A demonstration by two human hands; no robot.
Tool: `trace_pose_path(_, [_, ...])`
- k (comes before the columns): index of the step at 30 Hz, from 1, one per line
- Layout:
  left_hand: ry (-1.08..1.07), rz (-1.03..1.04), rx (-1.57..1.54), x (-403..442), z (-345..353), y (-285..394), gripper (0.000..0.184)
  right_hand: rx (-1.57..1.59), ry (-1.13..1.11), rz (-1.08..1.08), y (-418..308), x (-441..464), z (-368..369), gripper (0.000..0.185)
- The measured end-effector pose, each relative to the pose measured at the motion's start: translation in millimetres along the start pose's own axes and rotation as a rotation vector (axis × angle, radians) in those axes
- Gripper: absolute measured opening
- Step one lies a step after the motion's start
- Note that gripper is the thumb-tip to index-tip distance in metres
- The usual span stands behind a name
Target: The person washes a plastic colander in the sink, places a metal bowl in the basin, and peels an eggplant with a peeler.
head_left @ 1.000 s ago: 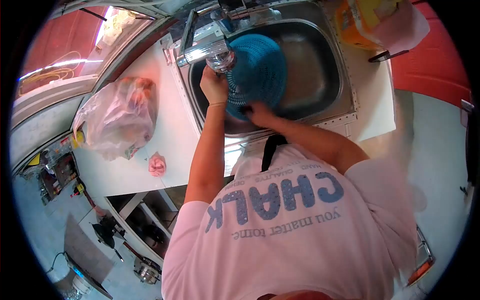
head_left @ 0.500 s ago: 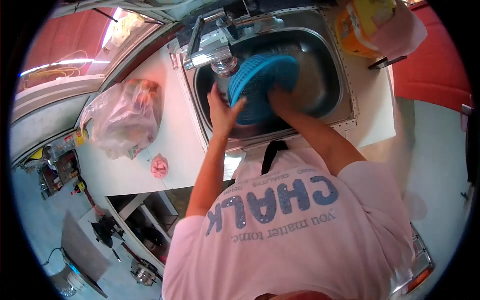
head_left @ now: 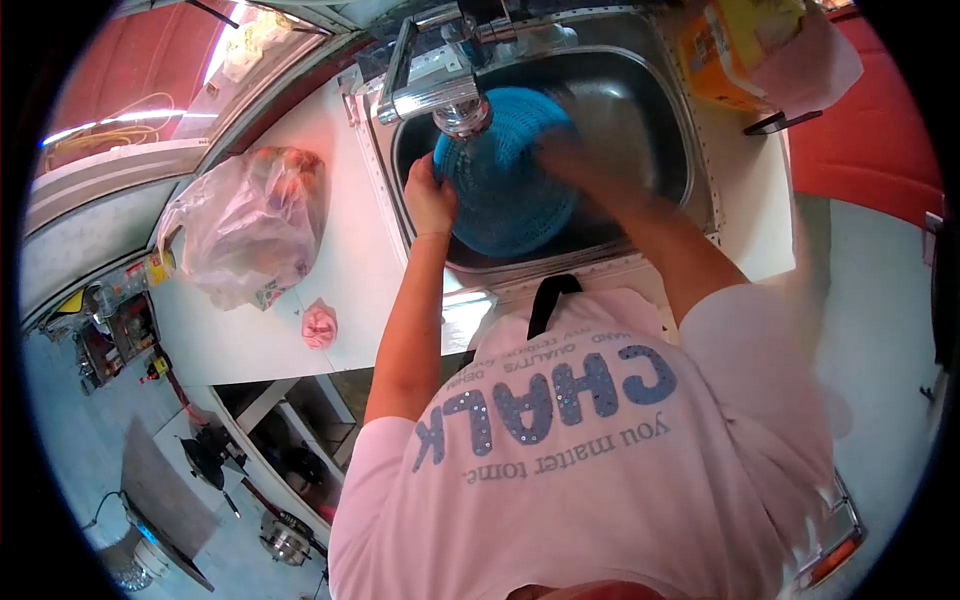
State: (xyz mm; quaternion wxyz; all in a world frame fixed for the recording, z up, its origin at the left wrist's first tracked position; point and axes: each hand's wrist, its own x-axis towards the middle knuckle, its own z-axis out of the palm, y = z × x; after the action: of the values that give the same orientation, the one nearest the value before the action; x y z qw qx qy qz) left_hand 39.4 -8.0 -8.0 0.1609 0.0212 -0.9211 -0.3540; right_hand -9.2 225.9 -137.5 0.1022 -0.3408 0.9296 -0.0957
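A round blue plastic colander point(head_left: 510, 205) sits in the stainless steel sink point(head_left: 650, 150), its open side facing up toward me. My left hand point(head_left: 430, 203) grips its left rim, fingers wrapped over the edge. Over the right part of the colander, my right hand point(head_left: 568, 160) is smeared by motion, and its fingers cannot be made out. The chrome faucet point(head_left: 440, 98) reaches over the colander's upper left edge. Whether water runs from it is not clear.
Left of the sink, a clear plastic bag point(head_left: 250, 230) with reddish produce stands on the white counter point(head_left: 355, 270) near a small pink crumpled item point(head_left: 319, 326). An orange and yellow package point(head_left: 730, 55) is at the right back. Below left is a gas burner point(head_left: 287, 540).
The colander has turned from tilted on its side to lying with its open side up. My left hand has closed on its rim; my right hand has lifted slightly and is blurred.
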Motion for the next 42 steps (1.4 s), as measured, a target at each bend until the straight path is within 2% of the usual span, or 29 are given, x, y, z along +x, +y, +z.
trace_pose_path(3, [0.048, -0.016, 0.019, 0.7, 3.8, 6.1, 0.03, 0.401, -0.151, 0.41, -17.6, 7.4, -44.3, 0.023])
trace_pose_path(5, [0.095, -0.015, 0.039, 4.9, 10.7, 6.7, 0.031, 0.189, 0.039, 0.365, -77.6, -28.6, 18.6, 0.019])
trace_pose_path(6, [0.104, -0.017, 0.045, 4.1, 13.4, 3.5, 0.031, 0.632, -0.039, 0.355, -108.5, -25.4, 12.5, 0.02])
trace_pose_path(8, [0.121, -0.042, 0.032, 2.3, 15.5, -2.9, 0.031, 1.241, -0.046, 0.311, -138.2, -18.7, -4.7, 0.024])
trace_pose_path(10, [0.16, -0.074, 0.004, 8.5, 11.1, -2.8, 0.029, 1.564, 0.116, 0.242, -144.5, -18.9, -14.1, 0.028])
trace_pose_path(12, [0.086, -0.111, 0.003, 16.6, 4.5, -2.7, 0.026, 0.983, -0.026, -0.098, -93.7, -45.5, -3.0, 0.028])
trace_pose_path(14, [-0.025, -0.17, 0.03, 20.3, 2.9, -8.1, 0.023, 1.109, -0.166, 0.427, -30.4, -37.6, -31.9, 0.026])
trace_pose_path(16, [-0.105, -0.252, 0.039, 11.6, 9.3, -13.1, 0.023, -0.235, 0.121, -0.038, 11.5, -5.7, -41.6, 0.024])
trace_pose_path(17, [-0.145, -0.284, 0.04, 11.8, 15.6, -13.2, 0.023, -0.325, 0.337, -0.172, 22.5, 13.0, -46.4, 0.022])
trace_pose_path(18, [-0.057, -0.206, 0.055, 9.9, 22.5, -8.0, 0.026, -0.416, 0.55, -0.305, 25.7, 29.1, -51.8, 0.021])
trace_pose_path(21, [-0.069, -0.224, -0.006, 11.1, 24.3, -3.7, 0.026, -0.189, 0.265, -0.317, -3.3, 46.6, -79.5, 0.016])
trace_pose_path(24, [-0.046, -0.298, 0.025, 2.7, 29.2, -13.5, 0.024, 0.084, 0.179, 0.012, 1.3, 36.3, -25.9, 0.013])
trace_pose_path(27, [-0.042, -0.413, -0.036, -10.1, 30.1, -24.4, 0.021, 0.437, 0.116, 0.59, -48.0, 7.5, 7.5, 0.015])
trace_pose_path(30, [-0.044, -0.464, -0.033, -20.2, 23.9, -30.3, 0.021, 0.741, -0.037, 0.273, -34.9, -1.6, 12.1, 0.019])
trace_pose_path(33, [0.041, -0.402, -0.043, -24.2, 34.8, -26.7, 0.021, 0.619, 0.077, 0.54, -26.7, 0.4, 8.0, 0.019])
trace_pose_path(34, [0.007, -0.426, 0.051, -21.0, 35.2, -27.4, 0.023, 0.634, 0.068, 0.373, -39.6, -3.3, 2.0, 0.018])
trace_pose_path(36, [-0.024, -0.406, 0.051, -17.7, 32.9, -28.9, 0.023, 0.655, 0.036, 0.036, -75.8, -19.8, -1.5, 0.02])
trace_pose_path(39, [-0.001, -0.395, 0.006, -25.7, 34.8, -39.5, 0.022, 0.699, 0.136, 0.065, -60.1, -9.6, 27.3, 0.019])
trace_pose_path(40, [0.007, -0.405, -0.006, -24.2, 35.2, -33.5, 0.021, 0.958, 0.106, 0.374, -49.6, -2.5, -3.4, 0.014])
trace_pose_path(42, [-0.014, -0.434, 0.02, -27.6, 34.9, -27.6, 0.021, 0.702, 0.178, 0.531, -38.9, 12.9, 4.6, 0.015])
